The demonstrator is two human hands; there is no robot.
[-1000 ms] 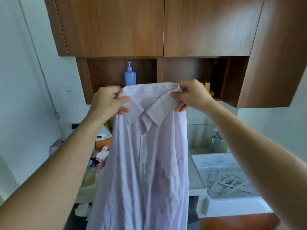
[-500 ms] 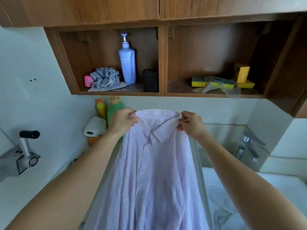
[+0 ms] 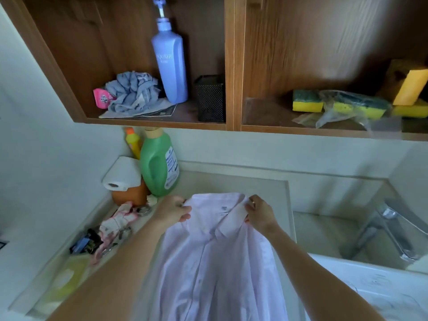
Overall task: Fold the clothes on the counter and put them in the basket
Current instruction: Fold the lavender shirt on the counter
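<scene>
A pale lilac collared shirt (image 3: 215,256) lies front side up along the beige counter (image 3: 266,191), its collar towards the wall and its lower part running out of view at the bottom. My left hand (image 3: 172,210) pinches the shirt's left shoulder beside the collar. My right hand (image 3: 259,213) pinches the right collar tip and shoulder. No basket is in view.
A green detergent bottle (image 3: 159,163), a yellow bottle (image 3: 133,142), a paper roll (image 3: 122,173) on an orange tub and small clutter (image 3: 111,228) crowd the counter's left. A sink with a tap (image 3: 393,232) lies right. Open shelves above hold a blue pump bottle (image 3: 170,61) and sponges (image 3: 335,104).
Both hands have lowered the shirt from hanging in the air down onto the counter, and my view has tilted down towards the counter.
</scene>
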